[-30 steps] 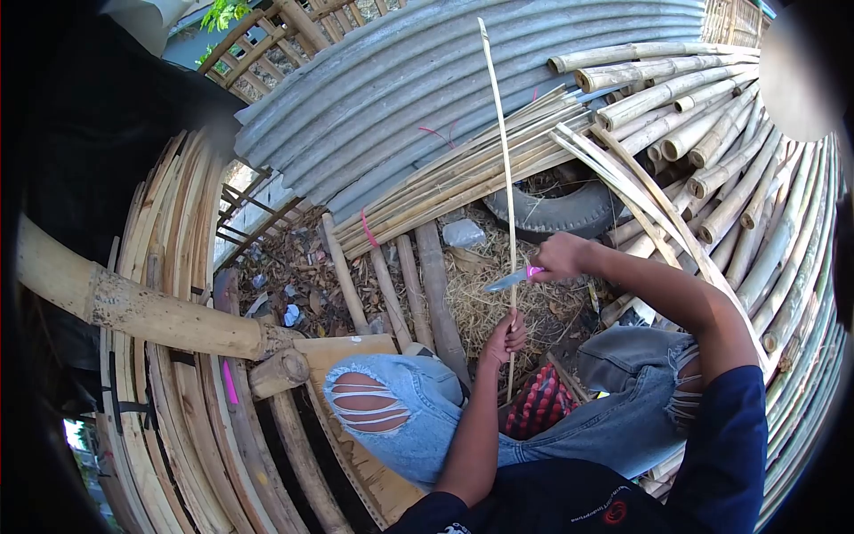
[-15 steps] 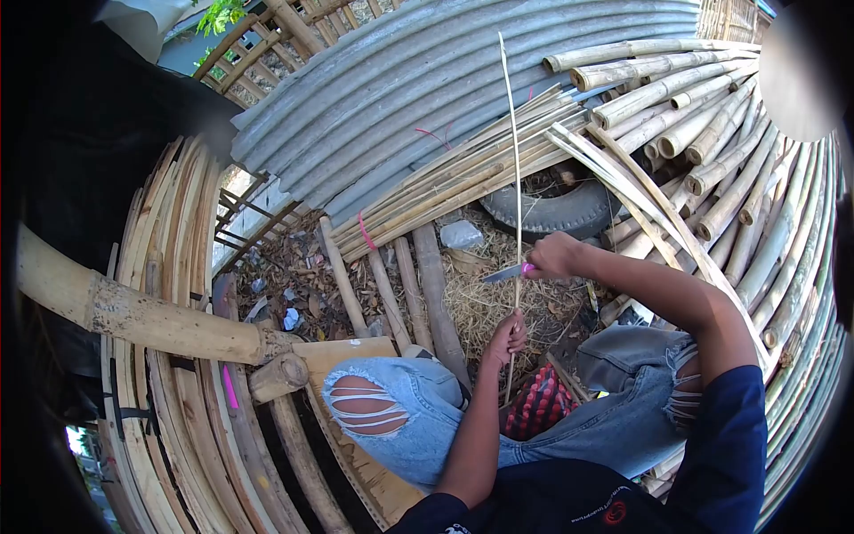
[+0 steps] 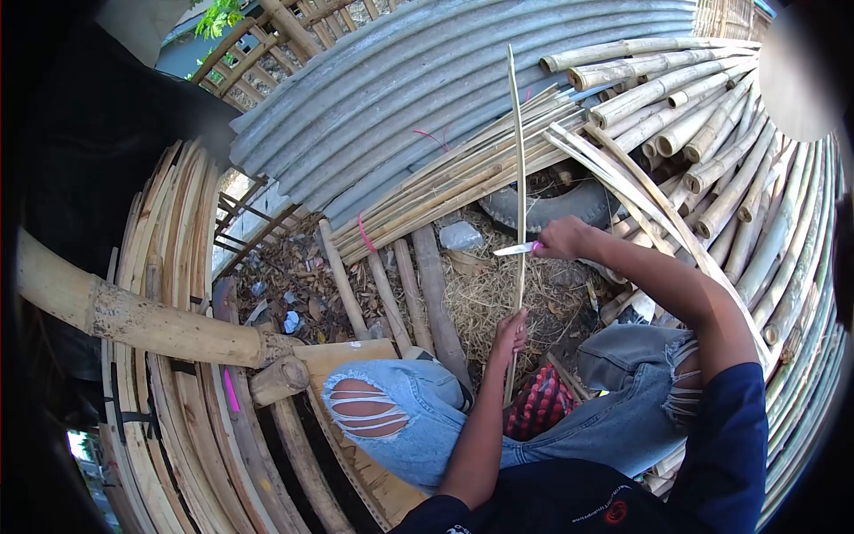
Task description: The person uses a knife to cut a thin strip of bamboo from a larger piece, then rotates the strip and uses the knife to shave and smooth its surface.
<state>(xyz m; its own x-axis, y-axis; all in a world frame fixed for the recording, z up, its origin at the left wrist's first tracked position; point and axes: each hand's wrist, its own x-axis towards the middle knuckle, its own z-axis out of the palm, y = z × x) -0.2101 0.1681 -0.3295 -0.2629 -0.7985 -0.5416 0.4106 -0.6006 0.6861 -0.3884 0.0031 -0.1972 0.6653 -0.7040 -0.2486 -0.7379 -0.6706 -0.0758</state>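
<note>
A long, thin bamboo strip [image 3: 519,160] stands nearly upright in front of me, its top end reaching over the corrugated sheet. My left hand [image 3: 508,335] is wrapped round the strip near its lower end, between my knees. In my right hand [image 3: 565,238] is a knife [image 3: 514,250] with a pink handle, its blade pointing left and crossing the strip above my left hand. Below the left hand, a red and black checked cloth [image 3: 541,402] lies between my legs. Pale shavings [image 3: 480,294] cover the ground behind the strip.
A bundle of bamboo strips [image 3: 445,191] lies beyond, tied with pink string, beside a tyre [image 3: 556,209]. Many bamboo poles [image 3: 712,133] are stacked at right. Corrugated metal sheeting [image 3: 400,98] stands at the back. Split slats [image 3: 169,356] and a thick bamboo pole [image 3: 178,316] are at left.
The knife and right hand have shifted slightly up and right, and the blade now catches the light. The strip has turned, showing a wider face, and its top sits slightly lower and farther right.
</note>
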